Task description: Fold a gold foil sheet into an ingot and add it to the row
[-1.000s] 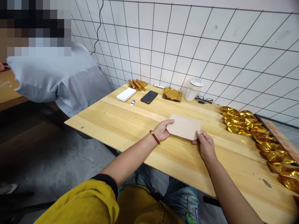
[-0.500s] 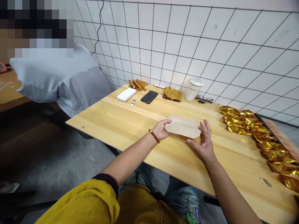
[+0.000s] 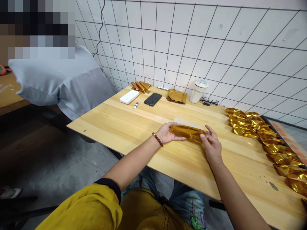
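Observation:
I hold a flat pouch [image 3: 186, 131] between both hands, a little above the wooden table [image 3: 134, 127]. Its gold foil side faces me now, and a pale paper edge shows behind the top. My left hand [image 3: 168, 132] pinches the pouch's left end, with a red bead bracelet on the wrist. My right hand [image 3: 211, 145] grips the right end with thumb and fingers.
A row of gold foil pouches [image 3: 263, 137] lies along the right. At the back stand a white cup [image 3: 198, 92], glasses [image 3: 209, 102], a gold pouch stack [image 3: 177, 96], a black phone [image 3: 153, 99], a white power bank [image 3: 129, 96] and gold strips [image 3: 141, 86]. A person in grey [image 3: 59, 80] sits left.
The pouch has been turned over from its pale paper side to its gold foil side. My right hand let go for a moment, then took the right end again.

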Tool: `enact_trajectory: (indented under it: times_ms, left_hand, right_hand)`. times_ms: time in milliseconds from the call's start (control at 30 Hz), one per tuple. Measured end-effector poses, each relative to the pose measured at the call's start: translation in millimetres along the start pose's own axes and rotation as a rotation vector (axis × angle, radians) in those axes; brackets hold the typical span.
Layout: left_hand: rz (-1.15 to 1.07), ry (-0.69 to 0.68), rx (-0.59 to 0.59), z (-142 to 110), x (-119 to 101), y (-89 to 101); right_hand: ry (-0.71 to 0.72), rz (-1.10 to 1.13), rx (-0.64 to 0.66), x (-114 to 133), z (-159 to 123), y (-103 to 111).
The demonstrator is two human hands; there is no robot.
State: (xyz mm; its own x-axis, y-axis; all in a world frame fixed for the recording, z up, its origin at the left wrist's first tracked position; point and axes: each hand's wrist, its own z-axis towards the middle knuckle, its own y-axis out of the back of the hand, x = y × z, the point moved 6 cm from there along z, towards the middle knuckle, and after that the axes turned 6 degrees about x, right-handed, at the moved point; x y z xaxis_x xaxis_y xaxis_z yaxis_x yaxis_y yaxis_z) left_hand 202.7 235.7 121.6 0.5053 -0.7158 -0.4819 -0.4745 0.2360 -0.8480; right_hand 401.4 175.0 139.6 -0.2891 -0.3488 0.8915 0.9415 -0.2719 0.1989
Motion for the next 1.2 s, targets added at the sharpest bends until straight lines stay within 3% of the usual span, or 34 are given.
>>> enact_trajectory:
  times_ms: [333,633,900,1033,1200]
  left_hand:
    - [0.043,0.075,0.101,-2.8,3.3,-4.7]
    - [-0.024,0.094,0.123,1.0,5.1,-0.2]
    - [0.079,-0.044,0.09,1.0,3.1,-5.4]
    - [0.13,-0.136,0.15,5.0,0.9,-6.0]
    - [0.193,-0.18,0.191,6.3,3.6,-5.8]
  right_hand:
    - [0.02,-0.097,-0.016,6.1,3.6,-0.7]
    - [0.002,-0.032,-0.026,-11.9,3.9,2.8]
    - [-0.027,0.163,0.033,-6.6,3.4,3.2]
    - [-0.155,0.368,-0.034,-17.1,5.8,3.2]
    - [-0.281,0.396,-0.011,-25.4,7.2,-2.4]
